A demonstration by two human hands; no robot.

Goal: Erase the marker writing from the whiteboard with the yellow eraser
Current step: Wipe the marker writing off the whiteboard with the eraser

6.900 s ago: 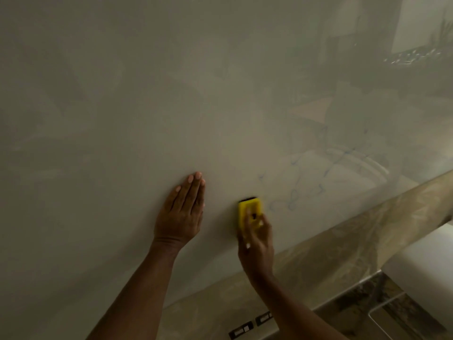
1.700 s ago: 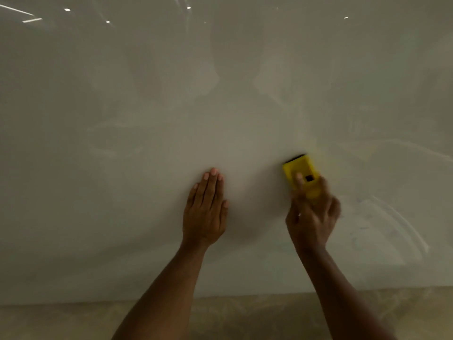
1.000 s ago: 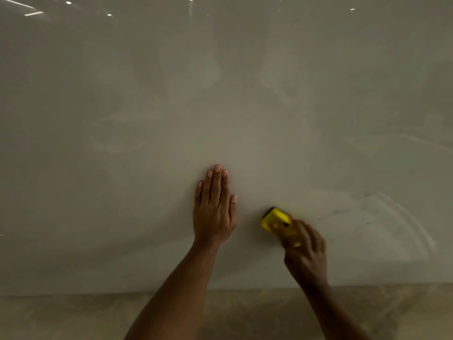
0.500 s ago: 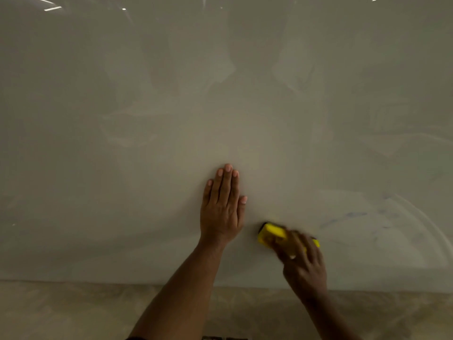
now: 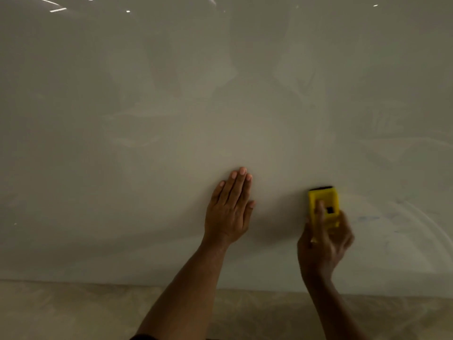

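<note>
Yellow eraser [image 5: 323, 204] upright on whiteboard [image 5: 171, 119], long axis vertical, in right hand [image 5: 323, 244] fingers' grip.

Dim room; ceiling light reflections [image 5: 57, 9] glinting at 11 o'clock, beige marbled wall band [image 5: 73, 312] running along 6 o'clock.

Nothing here can be read. The whiteboard [image 5: 171, 119] carries only faint, smeared blue marker traces [image 5: 367, 218] to the right of the yellow eraser [image 5: 323, 204], too blurred and washed out to make out any letter or number. A small dark square on the eraser's back shows no legible brand or label.
</note>
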